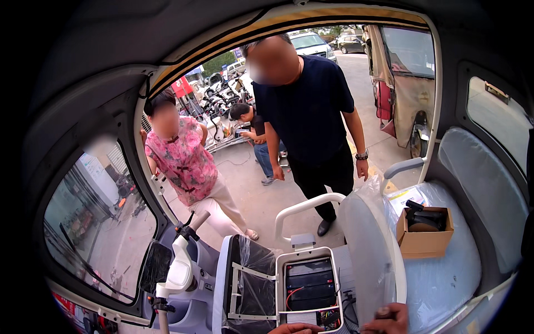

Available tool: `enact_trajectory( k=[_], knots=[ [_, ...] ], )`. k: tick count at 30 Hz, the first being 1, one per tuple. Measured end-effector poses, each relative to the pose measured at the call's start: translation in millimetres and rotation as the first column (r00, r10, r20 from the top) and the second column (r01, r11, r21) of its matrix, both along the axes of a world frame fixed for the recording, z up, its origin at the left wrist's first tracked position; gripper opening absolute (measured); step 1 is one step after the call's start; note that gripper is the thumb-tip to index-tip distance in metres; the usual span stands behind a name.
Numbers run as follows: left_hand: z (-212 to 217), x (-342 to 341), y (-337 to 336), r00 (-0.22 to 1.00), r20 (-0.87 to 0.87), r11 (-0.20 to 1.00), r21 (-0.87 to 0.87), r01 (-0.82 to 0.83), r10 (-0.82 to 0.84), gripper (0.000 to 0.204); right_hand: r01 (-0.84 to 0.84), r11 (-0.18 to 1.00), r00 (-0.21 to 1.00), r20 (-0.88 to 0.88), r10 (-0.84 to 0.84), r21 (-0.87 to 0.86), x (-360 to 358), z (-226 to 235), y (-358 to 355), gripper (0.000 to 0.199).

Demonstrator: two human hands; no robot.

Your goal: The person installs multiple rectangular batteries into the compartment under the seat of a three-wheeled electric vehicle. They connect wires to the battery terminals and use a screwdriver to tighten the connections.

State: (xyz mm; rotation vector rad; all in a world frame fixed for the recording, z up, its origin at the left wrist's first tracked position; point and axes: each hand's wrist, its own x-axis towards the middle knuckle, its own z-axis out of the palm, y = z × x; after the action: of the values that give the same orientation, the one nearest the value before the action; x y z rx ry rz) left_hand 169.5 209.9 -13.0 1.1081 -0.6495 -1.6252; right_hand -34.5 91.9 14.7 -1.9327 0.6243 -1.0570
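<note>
At the lower edge my left hand (297,329) shows only in part, beside the near end of the open battery compartment (336,273); its fingers are mostly cut off. My right hand (392,320) is closed with bent fingers, next to the plastic-wrapped seat back (364,245). Something dark shows at its fingertips, too unclear to name. Several black batteries (309,283) with a red wire sit in the compartment. Nearer me lies a bundle of coloured wires (329,319). The driver's seat (245,278) is tipped up toward the handlebar, its underside frame showing.
A white handlebar (181,267) stands at left. On the wrapped rear seat (445,284) rests an open cardboard box (425,245) with black parts. A person in dark clothes (308,111) and one in a pink flowered top (183,161) stand at the doorway; another person (258,133) crouches behind.
</note>
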Motion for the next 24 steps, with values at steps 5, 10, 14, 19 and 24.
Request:
enact_trajectory(
  k=[5, 10, 14, 19, 24],
  knots=[
    [-11, 8, 21, 0.956, -0.161, 0.964, 0.15, -0.221, 0.244, 0.032, -0.044, 0.991, 0.998, -0.028, 0.048, 0.127, 63, -22, 41, 0.021],
    [-20, 24, 43, 0.934, -0.303, 0.982, 0.096, -0.165, 0.187, 0.028, -0.074, 0.975, 0.995, -0.055, 0.087, 0.211, 79, -38, 65, 0.022],
    [-48, 42, 68, 0.807, -0.5, 0.942, 0.055, -0.332, 0.314, 0.024, -0.179, 0.973, 0.983, -0.003, 0.182, 0.148, 86, -23, 68, 0.036],
    [-39, 71, 76, 0.692, -0.458, 0.817, 0.159, -0.554, 0.558, 0.02, -0.34, 0.823, 0.935, 0.073, 0.346, 0.455, 72, -34, 70, 0.043],
    [-23, 82, 83, 0.582, -0.432, 0.703, 0.205, -0.681, 0.689, 0.02, -0.277, 0.797, 0.914, -0.108, 0.391, 0.537, 57, -18, 77, 0.038]
  ],
)
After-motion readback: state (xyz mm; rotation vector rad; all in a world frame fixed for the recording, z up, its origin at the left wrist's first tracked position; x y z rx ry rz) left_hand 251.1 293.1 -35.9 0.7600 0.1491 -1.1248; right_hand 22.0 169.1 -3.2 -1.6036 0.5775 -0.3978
